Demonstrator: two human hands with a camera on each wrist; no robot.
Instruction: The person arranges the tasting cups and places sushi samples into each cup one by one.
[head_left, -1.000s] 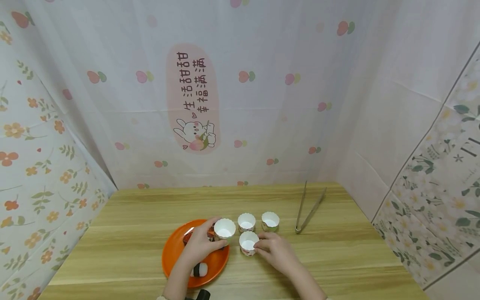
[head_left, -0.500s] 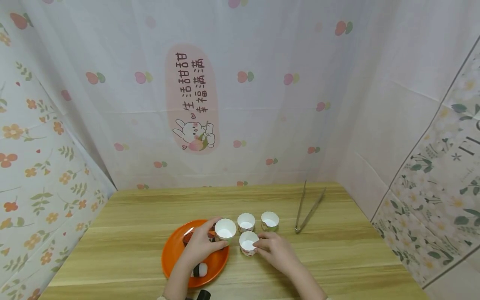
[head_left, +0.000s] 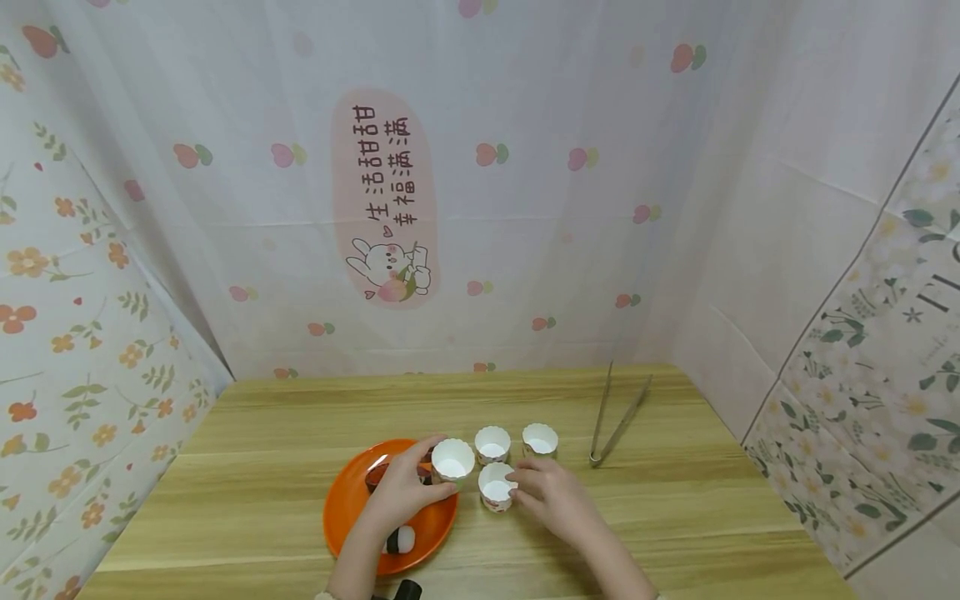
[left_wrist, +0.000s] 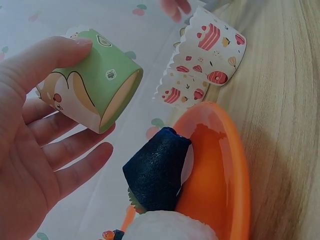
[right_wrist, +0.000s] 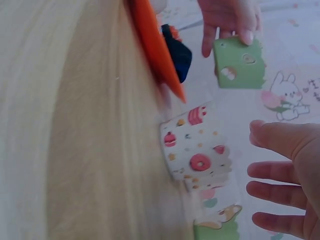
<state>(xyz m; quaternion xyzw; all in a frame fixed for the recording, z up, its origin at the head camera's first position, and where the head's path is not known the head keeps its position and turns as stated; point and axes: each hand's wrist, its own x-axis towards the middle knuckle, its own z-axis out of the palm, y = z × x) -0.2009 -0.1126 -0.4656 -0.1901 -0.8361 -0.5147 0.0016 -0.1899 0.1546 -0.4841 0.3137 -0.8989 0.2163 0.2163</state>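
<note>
My left hand [head_left: 405, 487] holds a green paper baking cup [left_wrist: 95, 75] with a cartoon animal print, thumb on one side and fingers on the other. This cup is raised over the right edge of an orange plate [head_left: 341, 508]. Beside it on the table stands a white paper cup [head_left: 496, 492] printed with cakes and donuts [right_wrist: 192, 145]. My right hand [head_left: 555, 500] hovers just right of that white cup, and its fingers are spread apart from it in the right wrist view. Behind are another white cup [head_left: 492, 433] and a second green cup [head_left: 540, 451].
The plate bears sushi pieces, among them a dark seaweed-wrapped roll [left_wrist: 157, 167] and a white rice piece with a black band [head_left: 405, 540]. Metal tongs [head_left: 617, 435] lie spread at the back right. Printed cloth [head_left: 525, 275] hangs behind the wooden table [head_left: 675, 517].
My right hand's fingers have come off the front white cup and lifted slightly. My left hand has edged a little to the right with the green cup.
</note>
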